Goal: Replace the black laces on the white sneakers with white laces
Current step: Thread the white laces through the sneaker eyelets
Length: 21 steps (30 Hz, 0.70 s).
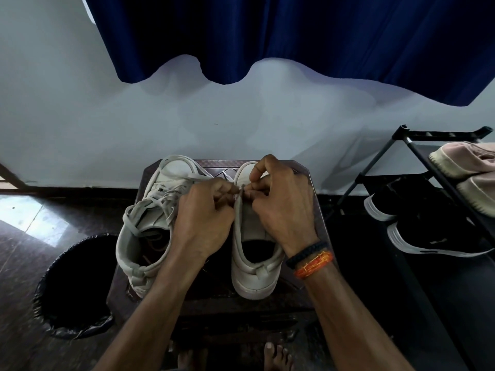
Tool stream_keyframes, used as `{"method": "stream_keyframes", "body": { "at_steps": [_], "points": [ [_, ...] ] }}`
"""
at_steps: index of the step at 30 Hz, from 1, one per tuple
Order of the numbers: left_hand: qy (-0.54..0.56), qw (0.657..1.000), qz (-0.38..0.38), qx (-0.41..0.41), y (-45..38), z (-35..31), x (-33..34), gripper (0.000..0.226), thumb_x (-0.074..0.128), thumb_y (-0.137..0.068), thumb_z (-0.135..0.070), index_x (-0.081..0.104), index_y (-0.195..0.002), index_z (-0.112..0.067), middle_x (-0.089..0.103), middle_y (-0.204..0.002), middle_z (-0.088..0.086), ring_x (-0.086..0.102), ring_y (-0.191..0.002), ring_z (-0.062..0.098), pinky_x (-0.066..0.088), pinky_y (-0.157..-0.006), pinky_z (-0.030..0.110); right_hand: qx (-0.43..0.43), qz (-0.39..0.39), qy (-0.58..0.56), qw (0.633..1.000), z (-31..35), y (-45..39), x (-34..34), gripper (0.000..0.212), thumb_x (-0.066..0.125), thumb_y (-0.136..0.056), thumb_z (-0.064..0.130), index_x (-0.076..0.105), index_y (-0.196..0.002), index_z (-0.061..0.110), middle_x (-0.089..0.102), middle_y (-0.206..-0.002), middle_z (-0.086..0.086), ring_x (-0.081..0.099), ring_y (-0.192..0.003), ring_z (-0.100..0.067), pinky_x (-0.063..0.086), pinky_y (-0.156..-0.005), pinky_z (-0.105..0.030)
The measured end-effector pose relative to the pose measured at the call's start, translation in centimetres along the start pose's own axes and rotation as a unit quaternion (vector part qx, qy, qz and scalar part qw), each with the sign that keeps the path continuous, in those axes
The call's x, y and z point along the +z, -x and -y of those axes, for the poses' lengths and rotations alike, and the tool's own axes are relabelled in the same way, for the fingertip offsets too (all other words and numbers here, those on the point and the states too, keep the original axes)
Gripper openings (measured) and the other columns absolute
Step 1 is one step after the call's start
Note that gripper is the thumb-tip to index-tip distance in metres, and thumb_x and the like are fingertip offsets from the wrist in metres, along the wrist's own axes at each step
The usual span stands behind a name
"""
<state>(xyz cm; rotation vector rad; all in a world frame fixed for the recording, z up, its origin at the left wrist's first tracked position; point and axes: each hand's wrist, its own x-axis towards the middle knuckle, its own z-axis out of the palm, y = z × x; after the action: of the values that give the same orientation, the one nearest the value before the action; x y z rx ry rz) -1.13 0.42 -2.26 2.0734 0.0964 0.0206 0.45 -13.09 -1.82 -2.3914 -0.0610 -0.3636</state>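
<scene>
Two white sneakers stand side by side on a dark brown stool [313, 188], toes pointing away from me. The left sneaker [144, 236] carries white laces [163, 199] threaded loosely across its eyelets. The right sneaker [253, 253] shows a bare tongue. Over its upper eyelets my left hand [206, 215] and my right hand [281, 207] meet, both pinching a thin white lace end [242, 190] between fingertips. No black laces are visible.
A round bin lined with a black bag [72, 287] stands on the floor at the left. At the right a black shoe rack [417, 156] holds dark sneakers [434, 231] and beige shoes [471, 167]. A blue curtain [294, 36] hangs over the white wall behind. My bare toes [276, 354] show below the stool.
</scene>
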Motion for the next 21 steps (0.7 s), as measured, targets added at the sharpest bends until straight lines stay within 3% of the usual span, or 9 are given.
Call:
{"method": "stream_keyframes", "body": {
  "at_steps": [4,8,11,14,16,18,21],
  "points": [
    [-0.061,0.997,-0.014,0.048,-0.4,-0.2,0.2,0.017,0.069,-0.084,0.0,0.071,-0.084,-0.017,0.072,-0.071,-0.006,0.068,-0.071,0.007,0.056,-0.068,0.034,0.003,0.011,-0.003,1.0,0.0,0.0,0.0,0.03,0.069,-0.071,0.006,0.058,-0.095,0.021,0.075,-0.076,0.009,0.073,-0.085,-0.019,0.056,-0.077,-0.041],
    [-0.104,0.991,-0.037,0.076,-0.5,-0.2,0.6,0.01,0.057,-0.081,-0.007,0.062,-0.079,-0.015,0.067,-0.068,-0.001,0.065,-0.07,0.025,0.054,-0.066,0.046,0.007,0.011,-0.019,1.0,-0.3,0.1,0.4,0.026,0.071,-0.072,0.01,0.059,-0.092,0.022,0.075,-0.079,0.008,0.072,-0.082,-0.015,0.057,-0.076,-0.04],
    [-0.127,0.987,-0.05,0.088,-0.3,-0.9,0.5,0.007,0.053,-0.08,-0.01,0.057,-0.086,-0.01,0.063,-0.073,0.004,0.06,-0.076,0.036,0.049,-0.068,0.045,0.001,-0.005,-0.024,1.0,-0.8,0.1,0.6,0.023,0.073,-0.069,0.012,0.06,-0.086,0.021,0.068,-0.084,0.009,0.067,-0.078,-0.015,0.056,-0.07,-0.038],
    [-0.115,0.986,-0.075,0.095,-0.2,-1.2,-0.2,0.008,0.055,-0.082,-0.008,0.056,-0.09,-0.008,0.064,-0.075,0.004,0.059,-0.077,0.03,0.041,-0.064,0.038,0.007,-0.013,-0.034,0.999,-1.1,0.3,0.3,0.014,0.068,-0.066,0.024,0.06,-0.078,0.023,0.062,-0.095,0.004,0.06,-0.081,-0.013,0.048,-0.07,-0.02],
    [-0.061,0.993,-0.063,0.078,-0.5,-1.0,-0.9,0.008,0.054,-0.082,-0.011,0.055,-0.089,-0.016,0.07,-0.079,0.001,0.066,-0.079,0.026,0.049,-0.069,0.038,0.02,-0.022,-0.034,0.999,-1.3,0.4,0.2,0.014,0.062,-0.062,0.033,0.057,-0.074,0.027,0.059,-0.099,0.004,0.05,-0.086,-0.006,0.036,-0.069,-0.007],
    [0.083,0.995,-0.048,0.031,-0.9,-0.9,-1.7,0.008,0.051,-0.087,-0.013,0.053,-0.084,-0.02,0.074,-0.085,0.005,0.073,-0.082,0.026,0.059,-0.079,0.044,0.038,-0.034,-0.025,0.998,-1.5,0.5,0.0,0.015,0.064,-0.062,0.025,0.054,-0.072,0.03,0.059,-0.101,0.003,0.046,-0.087,-0.003,0.033,-0.067,-0.007],
    [0.313,0.949,-0.012,-0.034,-0.9,-1.5,-3.0,0.027,0.039,-0.098,0.011,0.048,-0.083,-0.01,0.075,-0.09,0.017,0.075,-0.089,0.034,0.061,-0.083,0.041,0.059,-0.025,0.009,0.998,-1.7,0.8,-0.3,0.027,0.07,-0.066,0.015,0.05,-0.07,0.032,0.058,-0.098,0.003,0.048,-0.08,-0.005,0.031,-0.06,-0.013]
  ]
}}
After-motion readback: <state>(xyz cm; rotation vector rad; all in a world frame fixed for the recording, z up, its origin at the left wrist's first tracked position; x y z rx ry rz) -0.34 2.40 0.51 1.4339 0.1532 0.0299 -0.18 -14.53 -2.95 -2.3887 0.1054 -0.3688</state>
